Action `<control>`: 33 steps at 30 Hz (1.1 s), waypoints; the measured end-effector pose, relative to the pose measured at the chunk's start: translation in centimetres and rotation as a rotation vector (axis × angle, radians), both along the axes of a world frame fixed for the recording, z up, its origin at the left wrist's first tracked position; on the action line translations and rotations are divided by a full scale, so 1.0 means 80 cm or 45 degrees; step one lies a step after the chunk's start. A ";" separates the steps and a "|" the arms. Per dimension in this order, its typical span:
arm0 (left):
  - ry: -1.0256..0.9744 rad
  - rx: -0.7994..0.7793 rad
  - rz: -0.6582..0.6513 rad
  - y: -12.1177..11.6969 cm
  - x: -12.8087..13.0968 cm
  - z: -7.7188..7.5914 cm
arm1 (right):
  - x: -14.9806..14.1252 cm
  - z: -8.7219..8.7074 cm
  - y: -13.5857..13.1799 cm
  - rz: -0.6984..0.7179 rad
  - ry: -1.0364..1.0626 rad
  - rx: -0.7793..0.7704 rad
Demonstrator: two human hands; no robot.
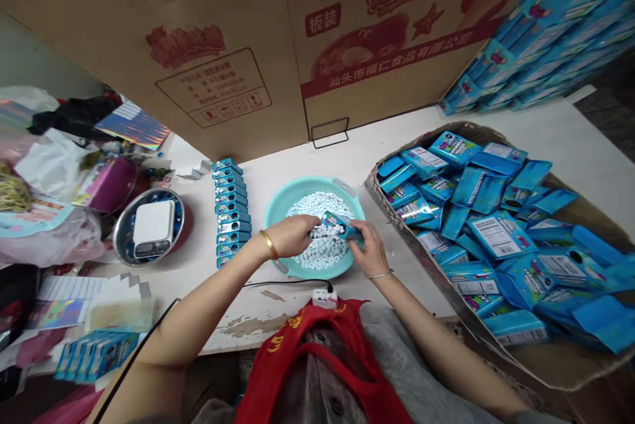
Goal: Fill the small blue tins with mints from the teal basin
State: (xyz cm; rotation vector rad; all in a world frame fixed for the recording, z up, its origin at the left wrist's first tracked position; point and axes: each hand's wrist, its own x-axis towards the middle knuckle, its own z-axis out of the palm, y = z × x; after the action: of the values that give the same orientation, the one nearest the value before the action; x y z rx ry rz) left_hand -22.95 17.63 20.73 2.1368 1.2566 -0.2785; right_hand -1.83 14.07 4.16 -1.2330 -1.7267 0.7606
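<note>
A teal plastic basin point(297, 184) with side handles sits on the white table, heaped with small white candies point(325, 252). To its right, a low cardboard carton point(570, 364) overflows with loose blue printed packets point(501, 233), lying at all angles. To its left stands a tight double row of blue candy cases point(231, 209), and farther left a steel bowl point(122, 232) holds a white digital scale point(153, 229). The two hands are together above the basin: the left hand point(290, 235) closes over one end of a small blue candy case point(337, 225), and the right hand point(370, 249) grips its other end. The case tilts just above the candies, its near end partly hidden by the left fingers. A gold bangle point(268, 244) circles the left wrist, and a thin bracelet point(378, 274) circles the right. Behind the table, a large cardboard carton point(198, 80) carries red print, with 板装 point(322, 19) and 汕头市福仁食品有限公司 point(397, 63) legible. The packets' small print is too small to read.
</note>
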 end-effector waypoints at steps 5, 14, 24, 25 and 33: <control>0.451 0.067 -0.094 -0.013 0.047 0.032 | -0.020 -0.004 -0.008 0.057 0.052 -0.017; -0.043 0.256 0.256 -0.017 -0.013 0.017 | -0.025 -0.020 -0.016 0.041 0.372 -0.371; 0.287 0.012 0.414 -0.050 -0.018 -0.179 | 0.006 0.008 -0.019 -0.232 0.406 -0.396; 0.244 -0.014 0.386 -0.054 -0.009 -0.190 | 0.011 0.010 -0.018 -0.242 0.410 -0.396; -0.193 -0.087 0.322 -0.056 0.004 -0.197 | 0.033 0.008 -0.017 -0.340 0.402 -0.376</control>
State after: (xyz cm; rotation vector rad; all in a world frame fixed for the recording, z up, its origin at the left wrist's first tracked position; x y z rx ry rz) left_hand -22.60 13.14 5.01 1.8795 1.3895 -0.0494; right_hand 0.81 12.70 4.79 -1.4196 -1.1959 1.0108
